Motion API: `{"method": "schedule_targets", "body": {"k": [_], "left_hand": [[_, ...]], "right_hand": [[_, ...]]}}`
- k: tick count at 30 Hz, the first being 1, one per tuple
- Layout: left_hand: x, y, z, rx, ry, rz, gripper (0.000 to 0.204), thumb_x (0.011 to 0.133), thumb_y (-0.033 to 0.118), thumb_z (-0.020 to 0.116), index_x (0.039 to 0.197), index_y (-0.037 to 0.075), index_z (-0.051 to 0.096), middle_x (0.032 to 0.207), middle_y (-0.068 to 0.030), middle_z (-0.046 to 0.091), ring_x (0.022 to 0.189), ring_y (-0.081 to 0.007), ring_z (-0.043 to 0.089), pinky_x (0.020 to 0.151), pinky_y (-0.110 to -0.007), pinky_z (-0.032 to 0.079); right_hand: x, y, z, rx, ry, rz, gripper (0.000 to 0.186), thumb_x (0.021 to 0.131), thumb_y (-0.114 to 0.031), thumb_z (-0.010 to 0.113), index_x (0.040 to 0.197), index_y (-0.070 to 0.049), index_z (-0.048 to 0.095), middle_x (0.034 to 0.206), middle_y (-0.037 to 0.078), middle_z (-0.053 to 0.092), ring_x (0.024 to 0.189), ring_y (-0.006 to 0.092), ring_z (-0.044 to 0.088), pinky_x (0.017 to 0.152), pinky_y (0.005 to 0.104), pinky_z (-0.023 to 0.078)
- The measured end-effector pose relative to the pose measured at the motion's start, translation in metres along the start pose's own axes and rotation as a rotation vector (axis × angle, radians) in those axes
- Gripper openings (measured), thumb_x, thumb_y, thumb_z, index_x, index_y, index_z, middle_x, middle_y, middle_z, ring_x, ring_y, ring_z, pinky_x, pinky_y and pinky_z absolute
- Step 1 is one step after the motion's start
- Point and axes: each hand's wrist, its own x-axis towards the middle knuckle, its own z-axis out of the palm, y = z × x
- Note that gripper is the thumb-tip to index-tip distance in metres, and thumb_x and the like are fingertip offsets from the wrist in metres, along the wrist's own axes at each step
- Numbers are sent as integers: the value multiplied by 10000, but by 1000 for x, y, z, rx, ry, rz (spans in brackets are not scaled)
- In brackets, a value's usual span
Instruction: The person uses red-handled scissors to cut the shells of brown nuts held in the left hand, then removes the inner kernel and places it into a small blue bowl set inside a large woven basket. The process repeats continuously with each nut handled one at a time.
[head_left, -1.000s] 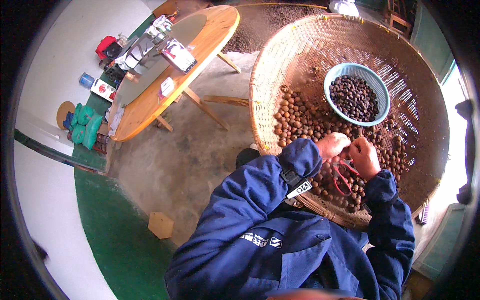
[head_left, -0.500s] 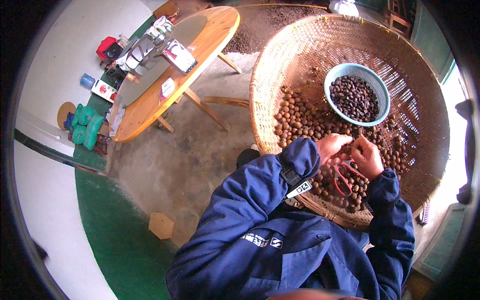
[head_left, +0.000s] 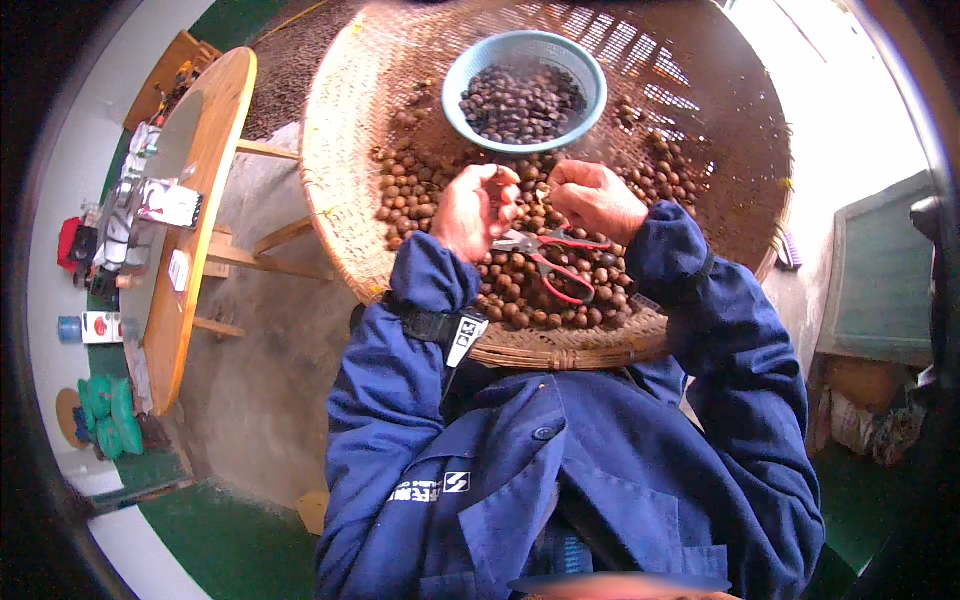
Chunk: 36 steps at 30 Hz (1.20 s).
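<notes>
My left hand (head_left: 470, 212) is curled over the brown round nuts (head_left: 510, 292), its fingers bent toward the thumb; whatever it may hold is hidden. Just to its right, my right hand (head_left: 597, 203) is closed in a pinch, with its fingertips toward the left hand and their contents too small to make out. Red-handled scissors (head_left: 566, 290) lie on the nuts below both hands, their blades pointing toward the left hand. Beyond the hands, a light blue plastic basket (head_left: 457, 118) holds many dark, blackish seeds. All this sits in a large round woven bamboo tray (head_left: 345, 160).
A wooden table (head_left: 178, 345) stands to the left, with a phone-like device (head_left: 170, 203) and other items on it. Green bags (head_left: 110, 415) sit by the left wall. A brush (head_left: 790, 250) lies on the floor right of the tray. Dark material covers the far floor.
The view has swung to the right, so the tray and table appear farther left. My hands have drawn slightly apart. The scissors still lie on the nuts.
</notes>
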Motion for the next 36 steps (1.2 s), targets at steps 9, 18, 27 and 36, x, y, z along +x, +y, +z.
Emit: {"method": "schedule_targets", "body": {"k": [9, 18, 27, 36], "left_hand": [[7, -2, -14, -124, 67, 87, 238, 931, 192, 461, 1032, 20, 590, 850, -84, 612, 720, -197, 577, 551, -287, 460], [11, -1, -20, -223, 69, 72, 501, 992, 430, 410, 1053, -46, 555, 979, -193, 615, 976, -338, 609, 882, -445, 528], [29, 15, 5, -147, 168, 141, 342, 992, 317, 459, 998, -14, 544, 873, -144, 574, 865, -308, 574, 896, -493, 510], [59, 55, 23, 318, 195, 190, 627, 949, 512, 425, 1396, 79, 353, 1358, -219, 424, 1204, -413, 493, 945, -642, 419]], "right_hand": [[-10, -22, 8, -468, -347, -55, 222, 801, -233, 590, 840, -18, 622, 730, 180, 625, 693, 321, 613, 669, 447, 477], [-13, -18, 12, -518, -430, -21, 252, 796, -266, 602, 830, -18, 631, 740, 182, 638, 713, 323, 636, 672, 450, 480], [-20, -21, 27, -690, -521, 94, 279, 807, -324, 556, 860, -72, 665, 780, 149, 673, 742, 305, 670, 689, 439, 527], [-11, -12, 21, -630, -505, 54, 329, 812, -303, 569, 845, 8, 674, 761, 191, 664, 719, 326, 649, 675, 459, 506]]}}
